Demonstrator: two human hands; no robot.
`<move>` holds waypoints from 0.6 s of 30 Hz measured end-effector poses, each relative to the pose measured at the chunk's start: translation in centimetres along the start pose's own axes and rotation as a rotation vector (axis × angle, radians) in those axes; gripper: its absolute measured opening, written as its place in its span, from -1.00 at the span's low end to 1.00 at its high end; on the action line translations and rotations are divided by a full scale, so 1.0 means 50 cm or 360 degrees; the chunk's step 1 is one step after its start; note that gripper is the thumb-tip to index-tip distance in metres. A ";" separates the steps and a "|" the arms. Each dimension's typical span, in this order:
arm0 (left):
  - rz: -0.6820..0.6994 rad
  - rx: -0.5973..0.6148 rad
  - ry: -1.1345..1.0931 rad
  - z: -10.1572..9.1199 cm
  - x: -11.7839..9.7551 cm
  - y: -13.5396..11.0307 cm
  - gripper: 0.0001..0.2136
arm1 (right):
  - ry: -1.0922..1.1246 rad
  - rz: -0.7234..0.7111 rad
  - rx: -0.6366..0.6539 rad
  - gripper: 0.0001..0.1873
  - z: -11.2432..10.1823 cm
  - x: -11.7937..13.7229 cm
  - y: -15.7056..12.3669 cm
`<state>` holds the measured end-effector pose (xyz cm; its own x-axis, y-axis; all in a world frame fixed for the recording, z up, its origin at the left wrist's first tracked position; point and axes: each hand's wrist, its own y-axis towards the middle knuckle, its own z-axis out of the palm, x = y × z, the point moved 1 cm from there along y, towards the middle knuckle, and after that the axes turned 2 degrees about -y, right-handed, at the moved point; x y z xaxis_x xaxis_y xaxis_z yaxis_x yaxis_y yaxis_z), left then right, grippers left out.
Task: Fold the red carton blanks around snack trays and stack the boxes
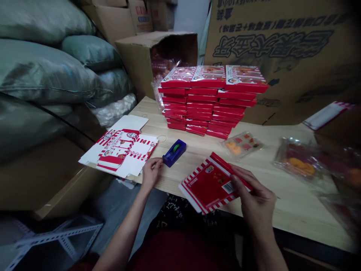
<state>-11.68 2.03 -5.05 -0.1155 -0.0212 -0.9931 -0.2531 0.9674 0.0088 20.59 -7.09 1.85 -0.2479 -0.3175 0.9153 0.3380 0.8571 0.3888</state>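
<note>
Right hand point(255, 195) grips a red box point(210, 184) at the table's point(299, 214) front edge; left hand point(150, 174) lies open by a tape dispenser point(174, 152); I see sacks point(42, 67) and cartons point(276, 49) beyond.

Left side: you have grey-green woven sacks point(42, 67) piled high, with a whitish sack point(114, 111) at their foot.
Behind: an open cardboard carton point(135, 56) faces you, with more cartons point(113, 22) stacked beyond it.
Right side: a large carton point(276, 56) printed with dark, upside-down lettering towers past the table.
Back: a strip of pale wall point(187, 19) shows between the cartons.
Furniture: you face a light wood-grain table point(293, 214).
Floor: you see grey floor point(118, 207) and a slotted metal frame point(56, 237) at lower left.
Light: dim, soft and even.
</note>
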 end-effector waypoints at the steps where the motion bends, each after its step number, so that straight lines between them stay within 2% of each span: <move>1: 0.0029 0.0011 -0.0016 0.010 -0.032 -0.017 -0.74 | -0.0062 -0.0116 -0.0030 -0.79 0.007 0.013 0.000; 4: 0.0114 0.0139 -0.0143 0.063 -0.152 -0.092 -0.75 | -0.0172 -0.0352 -0.0007 -0.75 0.032 0.039 -0.007; 6: 0.0142 0.0309 -0.0279 0.108 -0.226 -0.147 -0.80 | -0.0224 -0.0443 0.0063 -0.73 0.046 0.046 -0.016; 8: 0.0130 0.0459 -0.0462 0.150 -0.274 -0.189 -0.81 | -0.0256 -0.0506 0.0112 -0.73 0.057 0.049 -0.026; 10: 0.0032 0.0549 -0.0634 0.180 -0.287 -0.209 -0.62 | -0.0239 -0.0544 0.0127 -0.72 0.064 0.051 -0.033; 12: -0.0101 0.0599 -0.0752 0.196 -0.276 -0.209 -0.29 | -0.0204 -0.0564 0.0108 -0.66 0.067 0.053 -0.035; 14: -0.0209 0.0632 -0.0812 0.201 -0.258 -0.202 -0.08 | -0.0213 -0.0594 0.0104 -0.55 0.068 0.056 -0.033; 18: -0.0321 0.0691 -0.0782 0.195 -0.241 -0.193 -0.01 | -0.0282 -0.0662 0.0284 -0.45 0.063 0.066 -0.023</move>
<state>1.50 -4.59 5.68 0.3685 -0.1937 -0.9092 0.1960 0.9723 -0.1276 16.52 -7.85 4.08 -0.4850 -0.5872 0.6481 0.0201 0.7334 0.6795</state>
